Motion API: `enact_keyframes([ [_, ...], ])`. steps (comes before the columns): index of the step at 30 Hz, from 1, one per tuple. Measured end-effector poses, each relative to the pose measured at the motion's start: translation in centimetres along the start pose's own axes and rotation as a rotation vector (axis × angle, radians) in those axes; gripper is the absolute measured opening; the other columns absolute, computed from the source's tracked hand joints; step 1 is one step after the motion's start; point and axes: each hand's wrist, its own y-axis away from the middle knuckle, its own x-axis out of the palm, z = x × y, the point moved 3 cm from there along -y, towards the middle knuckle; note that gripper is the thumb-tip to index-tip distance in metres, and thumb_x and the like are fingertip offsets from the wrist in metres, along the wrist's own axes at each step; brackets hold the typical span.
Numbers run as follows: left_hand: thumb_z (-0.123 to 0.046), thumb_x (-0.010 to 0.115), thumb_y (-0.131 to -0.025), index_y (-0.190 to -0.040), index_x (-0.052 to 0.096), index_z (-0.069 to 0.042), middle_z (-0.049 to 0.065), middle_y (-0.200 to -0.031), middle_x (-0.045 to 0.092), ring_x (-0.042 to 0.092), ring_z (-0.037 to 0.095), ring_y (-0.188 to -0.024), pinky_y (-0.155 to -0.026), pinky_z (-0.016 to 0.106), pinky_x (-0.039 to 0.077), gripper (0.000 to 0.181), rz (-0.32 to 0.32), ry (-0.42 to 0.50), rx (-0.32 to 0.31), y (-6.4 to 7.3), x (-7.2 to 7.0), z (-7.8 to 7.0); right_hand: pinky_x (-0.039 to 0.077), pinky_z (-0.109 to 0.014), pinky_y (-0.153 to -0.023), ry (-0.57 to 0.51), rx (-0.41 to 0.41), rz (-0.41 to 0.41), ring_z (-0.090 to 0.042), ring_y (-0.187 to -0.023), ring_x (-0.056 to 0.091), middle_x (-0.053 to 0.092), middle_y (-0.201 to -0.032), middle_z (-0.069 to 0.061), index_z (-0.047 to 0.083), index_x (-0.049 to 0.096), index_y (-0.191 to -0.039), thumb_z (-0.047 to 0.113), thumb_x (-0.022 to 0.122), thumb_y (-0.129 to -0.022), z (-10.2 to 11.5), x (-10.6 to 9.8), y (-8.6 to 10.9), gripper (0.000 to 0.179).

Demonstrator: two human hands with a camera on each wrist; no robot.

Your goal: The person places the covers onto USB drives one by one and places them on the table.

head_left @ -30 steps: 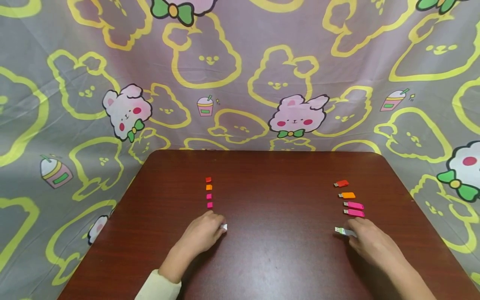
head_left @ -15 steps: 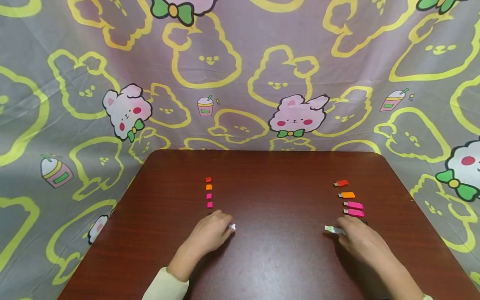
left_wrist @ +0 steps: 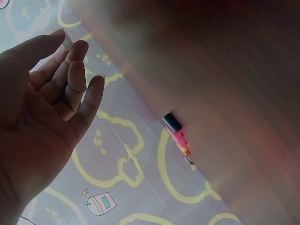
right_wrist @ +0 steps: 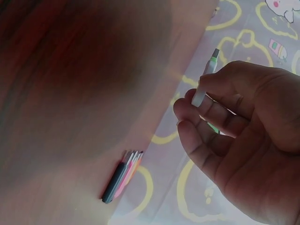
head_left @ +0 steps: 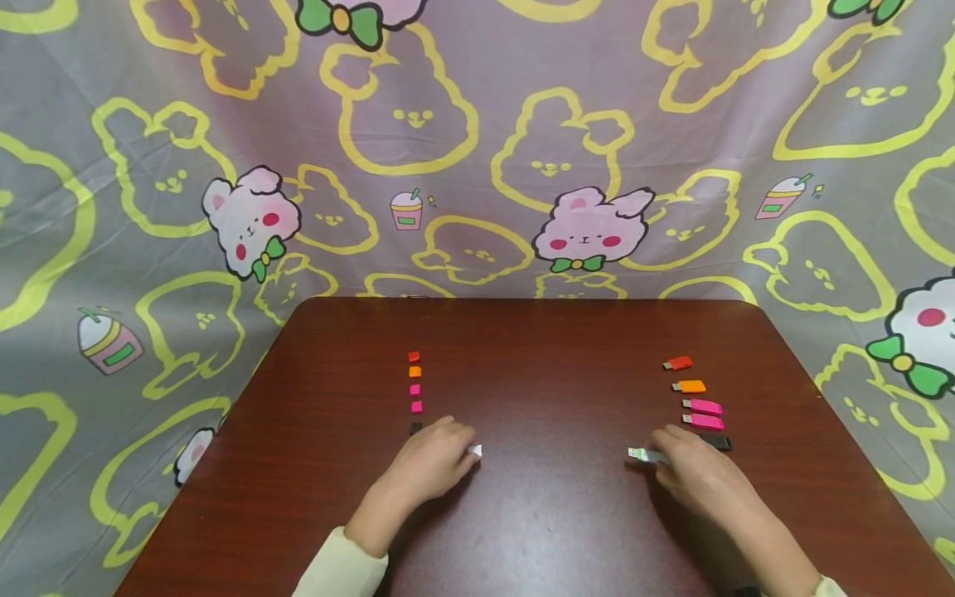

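Note:
In the head view my left hand (head_left: pixel 427 461) pinches a small white cap (head_left: pixel 475 450) between thumb and fingertips, a little above the table. The left wrist view shows only a sliver of this cap (left_wrist: pixel 68 44). Across from it, my right hand (head_left: pixel 701 471) pinches a white USB stick (head_left: pixel 647 455) whose bare metal plug points left. Its pale body and green band show in the right wrist view, where the stick (right_wrist: pixel 206 77) slants between thumb and fingers. A gap of table separates cap and plug.
On the brown table (head_left: pixel 537 348), a column of loose caps stands left: red (head_left: pixel 414 356), orange (head_left: pixel 414 371), two pink (head_left: pixel 415 390), black (head_left: pixel 416 429). Uncapped sticks lie right: red (head_left: pixel 678 363), orange (head_left: pixel 690 386), two pink (head_left: pixel 703 406), black (head_left: pixel 716 442). Patterned cloth (head_left: pixel 477 166) hangs behind.
My left hand has moved right with the white cap, and my right hand left with the white stick, narrowing the gap. The black cap and black stick have come into view behind them.

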Motion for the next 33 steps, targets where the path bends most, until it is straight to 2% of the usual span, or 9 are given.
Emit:
enact_keyframes([
  [9,-0.025,0.075,-0.090,-0.082,0.062,-0.015,-0.006,-0.076,0.063,0.054,0.016,-0.075,-0.066,0.030,0.049,0.019,-0.002,0.007,0.013,-0.6,0.1,-0.6,0.044,-0.028,-0.059,-0.026,0.000,0.034,-0.005,-0.068,0.048,0.053,-0.083,0.008,0.014,0.061,-0.089,-0.002,0.077,-0.071,1.3,0.5,-0.9,0.029],
  [16,-0.026,0.075,-0.090,-0.081,0.061,-0.016,-0.006,-0.076,0.064,0.055,0.016,-0.076,-0.067,0.030,0.049,0.020,-0.005,0.006,0.028,-1.1,0.3,-1.1,0.041,-0.027,-0.057,-0.012,-0.050,0.019,-0.006,-0.065,0.043,0.047,-0.078,0.010,0.015,0.057,-0.082,-0.002,0.077,-0.070,2.4,0.8,-1.7,0.029],
  [22,-0.028,0.074,-0.092,-0.087,0.066,-0.015,-0.006,-0.080,0.066,0.054,0.014,-0.076,-0.067,0.029,0.049,0.016,0.003,0.010,0.039,-1.7,0.4,-1.7,0.044,-0.028,-0.057,-0.018,-0.044,0.058,-0.007,-0.067,0.048,0.049,-0.080,0.010,0.014,0.060,-0.088,-0.001,0.078,-0.071,3.2,1.1,-2.1,0.028],
  [33,-0.028,0.074,-0.092,-0.085,0.065,-0.015,-0.006,-0.079,0.065,0.053,0.013,-0.075,-0.067,0.028,0.049,0.018,0.018,0.002,0.056,-2.3,0.6,-2.8,0.048,-0.030,-0.059,0.001,-0.102,0.028,-0.009,-0.069,0.052,0.051,-0.081,0.009,0.013,0.062,-0.089,0.000,0.078,-0.071,4.8,1.7,-2.7,0.028],
])
